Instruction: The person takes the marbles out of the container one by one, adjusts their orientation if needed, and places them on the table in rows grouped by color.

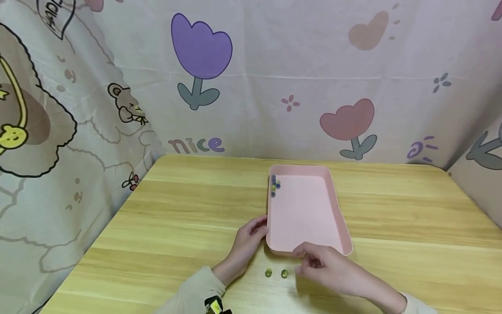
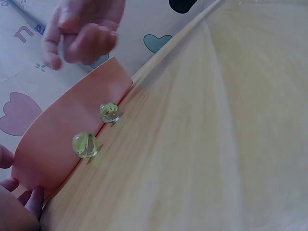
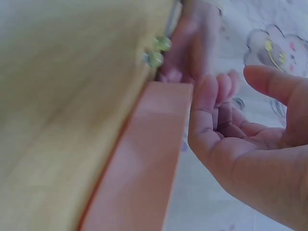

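A pink tray [image 1: 306, 209] lies on the wooden table, with several blue and yellowish marbles [image 1: 273, 187] along its far left wall. In front of its near wall, two clear marbles with yellow-green swirls rest on the table, one on the left [image 1: 268, 272] and one on the right [image 1: 284, 273]. My left hand [image 1: 245, 240] touches the outside of the tray's left wall by the near corner. Over the tray's near edge, my right hand [image 1: 323, 266] hangs with loosely bent fingers and the thumb apart [image 3: 274, 82]; nothing shows between them.
A pale printed cloth [image 1: 266, 56] hangs behind the table and along its left side. Wooden tabletop [image 1: 188, 205] extends to both sides of the tray. A small black and yellow device [image 1: 215, 305] is worn at the left wrist.
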A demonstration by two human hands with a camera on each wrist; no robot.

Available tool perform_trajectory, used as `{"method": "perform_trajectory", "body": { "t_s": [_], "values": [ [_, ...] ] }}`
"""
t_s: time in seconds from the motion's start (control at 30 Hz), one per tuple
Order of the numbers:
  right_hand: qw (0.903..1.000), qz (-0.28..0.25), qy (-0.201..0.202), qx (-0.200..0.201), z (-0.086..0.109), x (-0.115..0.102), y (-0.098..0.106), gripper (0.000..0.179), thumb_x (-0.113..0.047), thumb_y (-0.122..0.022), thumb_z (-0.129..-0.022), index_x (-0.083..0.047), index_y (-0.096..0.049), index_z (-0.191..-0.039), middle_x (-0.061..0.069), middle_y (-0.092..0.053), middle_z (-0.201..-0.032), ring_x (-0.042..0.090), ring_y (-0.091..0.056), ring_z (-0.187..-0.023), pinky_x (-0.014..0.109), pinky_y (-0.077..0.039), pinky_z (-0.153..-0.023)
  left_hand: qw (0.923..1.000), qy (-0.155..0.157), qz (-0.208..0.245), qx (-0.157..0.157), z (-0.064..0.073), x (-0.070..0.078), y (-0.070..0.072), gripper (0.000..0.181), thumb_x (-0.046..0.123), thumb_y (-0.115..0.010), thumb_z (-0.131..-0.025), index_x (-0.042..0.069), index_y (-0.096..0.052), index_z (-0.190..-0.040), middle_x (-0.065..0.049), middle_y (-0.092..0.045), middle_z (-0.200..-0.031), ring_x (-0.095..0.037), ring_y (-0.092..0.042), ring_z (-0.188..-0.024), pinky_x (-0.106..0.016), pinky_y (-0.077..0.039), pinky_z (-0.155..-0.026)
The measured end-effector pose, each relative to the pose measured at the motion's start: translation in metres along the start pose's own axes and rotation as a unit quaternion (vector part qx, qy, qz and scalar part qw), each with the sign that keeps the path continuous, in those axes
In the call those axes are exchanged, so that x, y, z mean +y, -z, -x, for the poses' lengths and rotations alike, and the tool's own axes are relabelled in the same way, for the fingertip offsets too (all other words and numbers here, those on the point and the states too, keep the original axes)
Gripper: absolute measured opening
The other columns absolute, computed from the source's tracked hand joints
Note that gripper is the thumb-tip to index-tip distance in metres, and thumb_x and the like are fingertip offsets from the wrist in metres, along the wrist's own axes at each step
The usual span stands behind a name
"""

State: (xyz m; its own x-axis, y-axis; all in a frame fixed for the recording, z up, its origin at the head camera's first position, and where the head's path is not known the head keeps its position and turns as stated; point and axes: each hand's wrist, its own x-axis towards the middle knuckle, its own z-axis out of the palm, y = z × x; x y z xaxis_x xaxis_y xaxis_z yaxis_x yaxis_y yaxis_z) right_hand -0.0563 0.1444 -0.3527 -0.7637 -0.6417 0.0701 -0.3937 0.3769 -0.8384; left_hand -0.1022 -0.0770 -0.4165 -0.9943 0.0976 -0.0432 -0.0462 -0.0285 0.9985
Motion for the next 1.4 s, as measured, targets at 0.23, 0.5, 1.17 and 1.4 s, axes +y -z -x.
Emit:
{"method": "perform_trajectory", "body": {
  "t_s": [0.23,0.5,1.17,1.4],
  "values": [
    [0.9982,-0.036,-0.020,0.045,-0.009,-0.005,0.016,0.025,-0.012,-0.058,-0.096,0.002,-0.058,-0.116,-0.005,-0.054,-0.072,0.006,-0.049,-0.062,0.023,-0.044,-0.053,1.0000,0.003,0.004,0.000,-0.002,-0.001,-0.001,0.040,0.009,-0.056,-0.094,-0.006,-0.053,-0.132,-0.017,-0.059,-0.124,-0.027,-0.056,-0.114,-0.032,-0.048,-0.097],
    [0.9693,-0.051,0.001,0.240,-0.015,-0.006,0.027,0.024,-0.004,-0.060,-0.094,-0.001,-0.060,-0.118,0.007,-0.060,-0.087,0.017,-0.061,-0.076,0.024,-0.053,-0.068,0.9999,-0.004,0.010,-0.004,-0.003,-0.003,-0.002,0.040,0.009,-0.056,-0.095,-0.007,-0.054,-0.131,-0.018,-0.059,-0.124,-0.028,-0.056,-0.114,-0.031,-0.048,-0.096],
    [0.9647,0.022,-0.033,0.260,-0.008,0.016,0.063,0.021,-0.011,-0.058,-0.097,-0.004,-0.067,-0.114,0.001,-0.064,-0.094,0.017,-0.060,-0.078,0.025,-0.052,-0.070,0.9999,-0.004,0.005,-0.014,-0.007,-0.002,-0.004,0.041,0.011,-0.056,-0.096,-0.005,-0.052,-0.133,-0.017,-0.058,-0.127,-0.027,-0.055,-0.115,-0.032,-0.047,-0.098],
    [0.9759,0.005,-0.063,0.209,-0.017,0.026,0.067,0.023,-0.017,-0.059,-0.097,-0.004,-0.068,-0.113,0.010,-0.065,-0.108,0.024,-0.060,-0.085,0.030,-0.053,-0.074,1.0000,-0.004,-0.002,-0.003,-0.006,-0.003,0.001,0.040,0.009,-0.057,-0.095,-0.006,-0.053,-0.132,-0.018,-0.058,-0.125,-0.028,-0.056,-0.114,-0.032,-0.047,-0.097]
  ]
}}
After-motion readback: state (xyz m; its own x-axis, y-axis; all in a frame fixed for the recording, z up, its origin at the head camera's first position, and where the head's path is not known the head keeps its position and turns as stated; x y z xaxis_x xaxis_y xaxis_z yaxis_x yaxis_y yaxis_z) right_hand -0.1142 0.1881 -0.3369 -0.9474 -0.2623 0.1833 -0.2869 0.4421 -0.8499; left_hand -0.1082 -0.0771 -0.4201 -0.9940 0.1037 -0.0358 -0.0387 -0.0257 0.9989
